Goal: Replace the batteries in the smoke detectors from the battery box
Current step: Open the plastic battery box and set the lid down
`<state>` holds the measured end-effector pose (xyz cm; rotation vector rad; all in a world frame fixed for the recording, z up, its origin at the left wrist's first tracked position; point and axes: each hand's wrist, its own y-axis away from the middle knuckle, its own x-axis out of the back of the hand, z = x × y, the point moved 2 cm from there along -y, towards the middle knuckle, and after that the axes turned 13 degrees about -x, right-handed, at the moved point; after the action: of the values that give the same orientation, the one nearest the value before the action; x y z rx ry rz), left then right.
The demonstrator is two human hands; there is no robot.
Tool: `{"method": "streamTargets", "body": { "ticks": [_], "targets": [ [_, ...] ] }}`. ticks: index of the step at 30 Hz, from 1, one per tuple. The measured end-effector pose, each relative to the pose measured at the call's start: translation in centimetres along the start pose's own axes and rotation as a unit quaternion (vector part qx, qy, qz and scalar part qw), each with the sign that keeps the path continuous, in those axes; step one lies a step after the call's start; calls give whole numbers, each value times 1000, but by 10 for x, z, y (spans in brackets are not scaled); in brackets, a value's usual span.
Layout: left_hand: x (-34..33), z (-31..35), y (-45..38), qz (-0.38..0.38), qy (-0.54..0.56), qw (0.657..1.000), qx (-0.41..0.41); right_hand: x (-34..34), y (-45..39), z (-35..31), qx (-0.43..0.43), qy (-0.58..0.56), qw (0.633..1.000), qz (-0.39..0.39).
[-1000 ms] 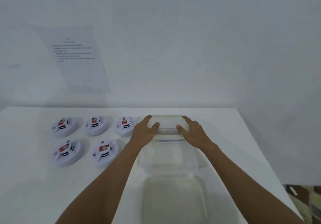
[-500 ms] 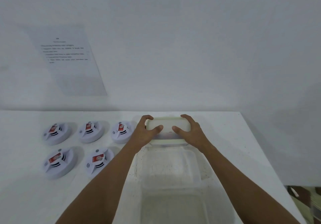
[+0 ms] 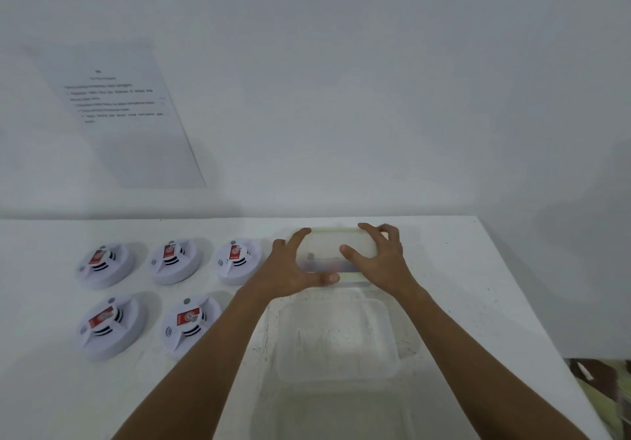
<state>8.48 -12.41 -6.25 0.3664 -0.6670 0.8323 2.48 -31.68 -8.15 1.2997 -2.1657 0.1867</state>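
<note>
At the table's far edge, the left hand (image 3: 286, 269) and right hand (image 3: 379, 258) clasp the small lidded translucent plastic battery box (image 3: 333, 252) by its short ends, its long axis crosswise between them.

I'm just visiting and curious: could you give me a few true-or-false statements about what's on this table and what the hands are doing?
1. Five smoke detectors lie on the table. True.
2. Both hands hold the small lidded box. True: left hand, right hand.
3. The detectors lie right of the box. False: they lie to its left.
4. A detector is stacked on another. False: all lie apart, in two rows.
5. A printed sheet hangs on the wall. True.
</note>
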Motion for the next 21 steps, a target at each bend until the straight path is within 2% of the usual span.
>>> {"method": "streamTargets", "body": {
  "ticks": [3, 7, 8, 9, 11, 12, 18, 21],
  "targets": [
    [10, 1, -11, 12, -41, 999, -9, 4, -3, -3, 36, -9, 999, 0],
    [26, -8, -30, 63, -122, 989, -53, 17, -7, -8, 31, -9, 999, -10],
    [27, -9, -30, 73, -90, 992, -57, 21, -10, -6, 21, -3, 1000, -22],
    [27, -10, -30, 80, -10, 996, -39, 23, -11, -7, 13, -1, 999, -42],
    [20, -6, -28, 46, 159, 986, 0, 21, -11, -9, 8, 1, 996, -94],
    [16, -2, -27, 32, 192, 981, 6, 16, -13, -9, 7, 6, 994, -105],
    [-1, 0, -43, 110, 126, 986, -3, -11, -28, -13, -12, -48, 996, -81],
    [-3, -2, -49, 115, 131, 984, -23, -13, -32, -12, -12, -65, 994, -85]
  ]
}}
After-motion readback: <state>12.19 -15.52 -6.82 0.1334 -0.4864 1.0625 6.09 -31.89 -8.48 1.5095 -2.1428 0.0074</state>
